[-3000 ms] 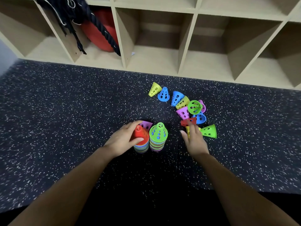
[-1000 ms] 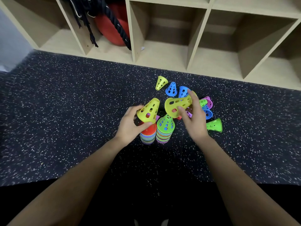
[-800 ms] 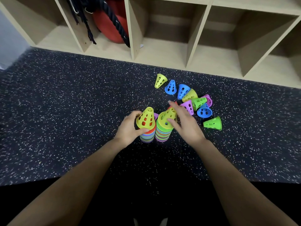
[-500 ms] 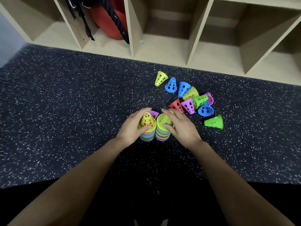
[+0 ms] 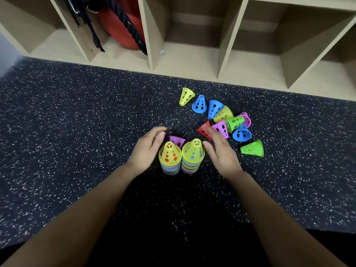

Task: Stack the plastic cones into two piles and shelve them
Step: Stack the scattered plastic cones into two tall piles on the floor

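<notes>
Your two bare forearms come in from the bottom corners and converge over the dark speckled rubber floor [image 5: 57,132]. Your left hand [image 5: 147,151] is flat and upright, palm turned inward, fingers straight and loosely together, just beside the left pile of stacked plastic cones [image 5: 170,160], whose top cone is yellow with red showing through its holes. It holds nothing; whether the palm touches the pile I cannot tell. Your right hand [image 5: 221,153] mirrors it on the other side, fingers spread and empty, thumb close to the right pile of stacked plastic cones [image 5: 192,158], topped by a yellow cone with blue and green showing through its holes. The two piles stand upright, touching or nearly so.

Just behind them, between your hands, lies a single purple perforated cone [image 5: 177,140]. Your right fingertips, somewhat blurred, reach over the red perforated cone [image 5: 204,130] lying on its side. Farther right, a green perforated cone [image 5: 252,148] lies apart on its side. Beyond sits the loose cluster of yellow, blue, green and purple cones [image 5: 221,116].

At the far edge runs the pale wooden cubby shelf [image 5: 250,70], one compartment holding a large red ball [image 5: 123,26] and a black braided rope [image 5: 131,26].
</notes>
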